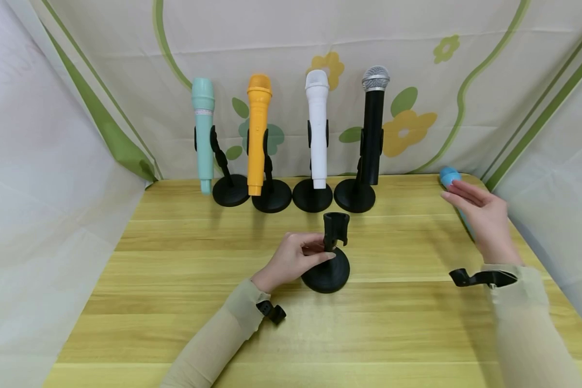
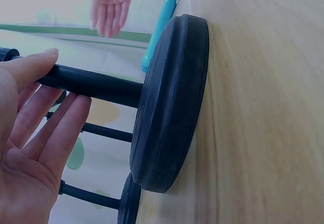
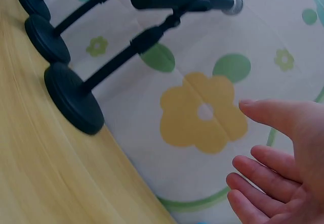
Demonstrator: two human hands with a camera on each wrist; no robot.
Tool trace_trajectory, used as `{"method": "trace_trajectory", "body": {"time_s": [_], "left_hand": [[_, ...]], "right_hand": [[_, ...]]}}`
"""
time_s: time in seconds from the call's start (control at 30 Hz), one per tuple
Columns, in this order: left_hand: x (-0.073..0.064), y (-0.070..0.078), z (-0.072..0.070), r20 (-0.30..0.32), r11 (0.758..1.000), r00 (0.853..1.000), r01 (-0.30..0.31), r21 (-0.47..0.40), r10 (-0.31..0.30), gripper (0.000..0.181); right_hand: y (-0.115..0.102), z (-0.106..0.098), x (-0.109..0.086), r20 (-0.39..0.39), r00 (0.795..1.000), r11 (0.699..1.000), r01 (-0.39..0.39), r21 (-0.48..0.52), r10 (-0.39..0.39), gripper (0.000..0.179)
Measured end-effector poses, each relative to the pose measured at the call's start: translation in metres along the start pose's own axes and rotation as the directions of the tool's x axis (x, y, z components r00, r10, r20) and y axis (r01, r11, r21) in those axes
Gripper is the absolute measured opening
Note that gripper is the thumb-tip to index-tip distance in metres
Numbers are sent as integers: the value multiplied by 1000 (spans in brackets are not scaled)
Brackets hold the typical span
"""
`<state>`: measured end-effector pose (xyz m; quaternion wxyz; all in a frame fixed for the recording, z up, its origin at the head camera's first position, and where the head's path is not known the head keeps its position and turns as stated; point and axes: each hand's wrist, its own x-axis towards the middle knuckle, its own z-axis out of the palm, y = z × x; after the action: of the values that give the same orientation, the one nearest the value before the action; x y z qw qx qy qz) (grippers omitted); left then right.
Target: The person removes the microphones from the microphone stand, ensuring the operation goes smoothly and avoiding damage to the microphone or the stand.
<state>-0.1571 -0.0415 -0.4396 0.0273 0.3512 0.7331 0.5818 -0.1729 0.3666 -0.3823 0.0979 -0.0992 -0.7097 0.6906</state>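
Note:
Near the middle of the table, my left hand [image 1: 293, 261] pinches the pole of a black microphone stand [image 1: 326, 277] between thumb and fingers. The stand's clip at its top is empty, and its round base [image 2: 172, 102] is down at the tabletop in the left wrist view. Over at the right edge of the table lies a blue microphone [image 1: 449, 175], partly hidden behind my right hand [image 1: 487, 221]. That hand hovers with loosely extended fingers, and nothing is between thumb and fingers [image 3: 263, 183] in the right wrist view.
Along the back stand a mint green microphone [image 1: 204, 134], an orange one [image 1: 257, 134], a white one [image 1: 318, 129] and a black one with silver head [image 1: 372, 129], each in a black stand. A patterned curtain [image 1: 271, 32] hangs behind the wooden table [image 1: 184, 323].

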Motion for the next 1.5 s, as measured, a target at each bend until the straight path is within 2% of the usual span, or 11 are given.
{"method": "trace_trajectory", "body": {"time_s": [0.27,0.43,0.67,0.73,0.87,1.1,1.5], "left_hand": [[1,0,-1,-1,1000,1000,-2,0,2,25],[0,2,-1,-1,1000,1000,14,-12,-14,24],[0,1,-1,-3,1000,1000,23,-14,-23,23],[0,0,-1,-4,1000,1000,26,-13,-26,24],[0,1,-1,-1,1000,1000,26,-16,-26,24],[0,0,-1,6,1000,1000,5,-13,-5,25],[0,-2,1,-10,999,1000,-24,28,24,23]], "right_hand": [[-13,30,-11,82,986,988,140,67,-145,52],[-21,47,-21,127,974,980,180,82,-190,49],[-29,69,-34,186,959,975,222,-19,-215,46],[-29,74,-36,204,953,972,232,-18,-224,46],[-26,83,-39,232,947,972,233,-28,-221,48],[-19,102,-43,282,941,961,237,-143,-190,47],[-1,127,-46,384,909,964,228,-135,-161,50]]}}
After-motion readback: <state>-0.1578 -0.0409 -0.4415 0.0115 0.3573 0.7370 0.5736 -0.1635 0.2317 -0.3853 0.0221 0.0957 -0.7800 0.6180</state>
